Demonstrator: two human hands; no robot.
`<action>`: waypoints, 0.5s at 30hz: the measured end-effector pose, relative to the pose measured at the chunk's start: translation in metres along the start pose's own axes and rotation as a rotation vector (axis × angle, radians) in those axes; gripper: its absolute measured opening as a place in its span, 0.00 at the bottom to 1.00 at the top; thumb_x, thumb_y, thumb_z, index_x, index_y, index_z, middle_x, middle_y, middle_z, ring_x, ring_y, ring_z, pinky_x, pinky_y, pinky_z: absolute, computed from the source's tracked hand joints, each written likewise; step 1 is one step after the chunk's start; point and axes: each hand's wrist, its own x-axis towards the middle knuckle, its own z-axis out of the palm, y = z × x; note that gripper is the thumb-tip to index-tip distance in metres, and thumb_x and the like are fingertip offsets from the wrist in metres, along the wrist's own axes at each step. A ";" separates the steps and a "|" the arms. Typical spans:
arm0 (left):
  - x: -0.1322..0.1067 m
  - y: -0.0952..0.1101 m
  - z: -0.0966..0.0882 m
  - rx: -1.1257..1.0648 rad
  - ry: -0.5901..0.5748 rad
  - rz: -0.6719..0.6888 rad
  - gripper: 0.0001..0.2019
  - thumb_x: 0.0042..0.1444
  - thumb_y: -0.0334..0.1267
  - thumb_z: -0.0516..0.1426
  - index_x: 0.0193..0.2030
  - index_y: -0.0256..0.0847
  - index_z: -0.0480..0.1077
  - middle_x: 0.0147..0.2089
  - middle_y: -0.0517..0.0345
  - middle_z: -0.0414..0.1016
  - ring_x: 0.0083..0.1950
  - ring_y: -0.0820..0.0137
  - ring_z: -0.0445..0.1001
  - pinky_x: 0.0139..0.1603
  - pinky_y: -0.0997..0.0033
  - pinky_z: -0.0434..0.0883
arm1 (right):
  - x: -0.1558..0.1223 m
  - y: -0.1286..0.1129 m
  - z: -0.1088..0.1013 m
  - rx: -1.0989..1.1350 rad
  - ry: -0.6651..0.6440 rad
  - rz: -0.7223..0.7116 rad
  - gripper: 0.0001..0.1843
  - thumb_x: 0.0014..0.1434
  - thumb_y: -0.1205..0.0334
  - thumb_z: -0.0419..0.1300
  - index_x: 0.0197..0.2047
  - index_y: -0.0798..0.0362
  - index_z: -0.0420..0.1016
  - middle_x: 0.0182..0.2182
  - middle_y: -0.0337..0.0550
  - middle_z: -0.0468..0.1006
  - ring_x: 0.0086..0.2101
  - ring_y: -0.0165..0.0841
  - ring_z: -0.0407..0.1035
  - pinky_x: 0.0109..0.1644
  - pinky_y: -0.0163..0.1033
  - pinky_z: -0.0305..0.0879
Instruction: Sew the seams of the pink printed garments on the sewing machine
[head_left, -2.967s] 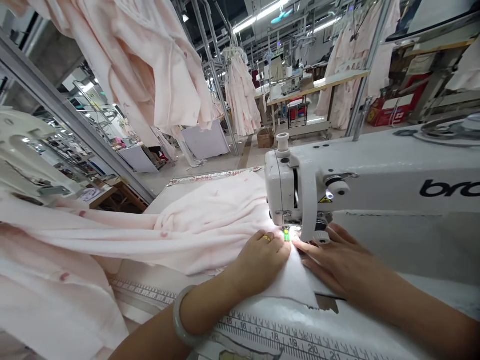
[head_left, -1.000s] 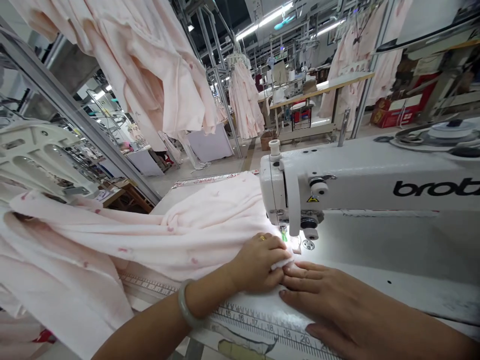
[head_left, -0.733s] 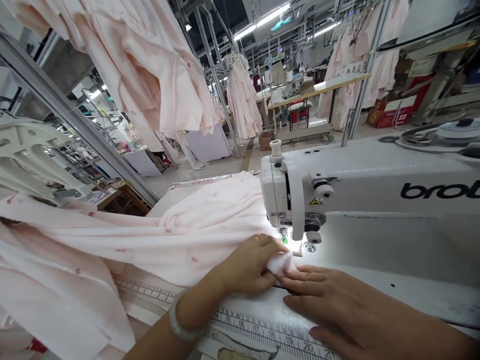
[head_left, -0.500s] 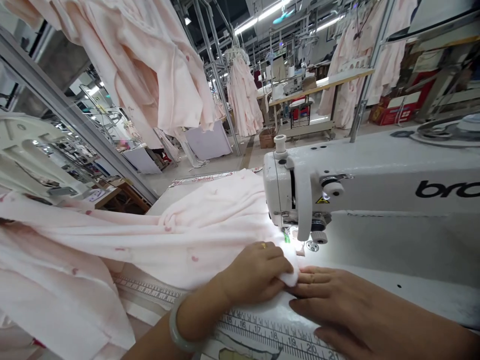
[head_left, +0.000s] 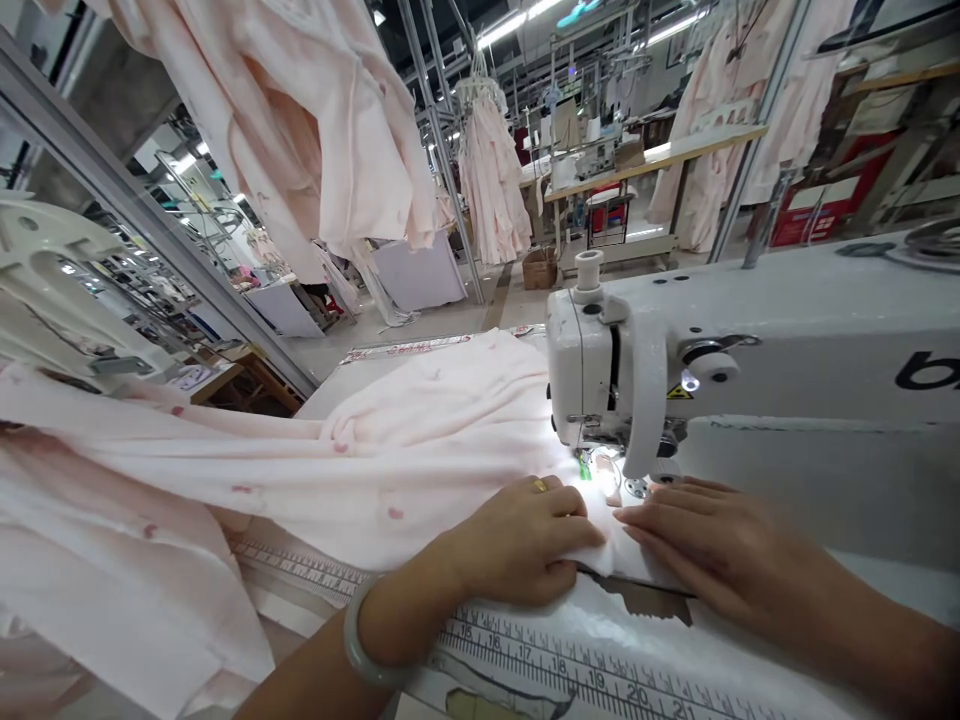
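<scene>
Pale pink fleece fabric (head_left: 442, 440) with small darker pink motifs spreads over the sewing table and runs up to the presser foot of a white sewing machine (head_left: 592, 370). My left hand (head_left: 525, 545), wearing a ring and a bangle, is closed on the fabric's near edge, just in front of the lit needle area. My right hand (head_left: 720, 540) lies with fingers stretched out on the machine bed, right of the needle; its fingertips are close to the fabric edge. A small green part (head_left: 583, 466) shows by the presser foot. The needle tip is hard to make out.
A printed measuring tape (head_left: 555, 660) runs along the table's front. More pink garments (head_left: 300, 130) hang from a rail above left. A metal post (head_left: 150, 210) slants past the left side. Behind stand a worktable (head_left: 660, 165) and a cardboard box (head_left: 540, 268).
My right hand has moved right and away from me, off the fabric edge beside my left hand. My left hand stays on the fabric, and the view has shifted slightly.
</scene>
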 end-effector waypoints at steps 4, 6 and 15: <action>0.000 -0.001 0.002 -0.005 0.056 -0.015 0.13 0.60 0.35 0.55 0.50 0.41 0.73 0.48 0.51 0.76 0.48 0.62 0.73 0.52 0.62 0.70 | 0.001 0.000 0.000 -0.038 -0.018 -0.008 0.13 0.75 0.64 0.51 0.45 0.51 0.77 0.30 0.38 0.78 0.31 0.31 0.74 0.37 0.38 0.70; -0.001 -0.003 0.004 -0.012 0.104 -0.029 0.13 0.61 0.39 0.57 0.51 0.40 0.73 0.50 0.49 0.76 0.50 0.60 0.73 0.54 0.60 0.69 | 0.001 -0.002 -0.001 -0.046 -0.024 -0.017 0.14 0.75 0.63 0.50 0.44 0.50 0.77 0.30 0.37 0.78 0.31 0.31 0.74 0.37 0.38 0.70; 0.004 -0.006 0.014 0.046 0.153 -0.127 0.22 0.61 0.49 0.62 0.57 0.40 0.67 0.55 0.48 0.74 0.58 0.56 0.72 0.62 0.55 0.68 | -0.002 0.000 -0.008 -0.174 0.033 -0.124 0.11 0.74 0.66 0.52 0.46 0.48 0.76 0.34 0.38 0.81 0.33 0.32 0.75 0.49 0.42 0.72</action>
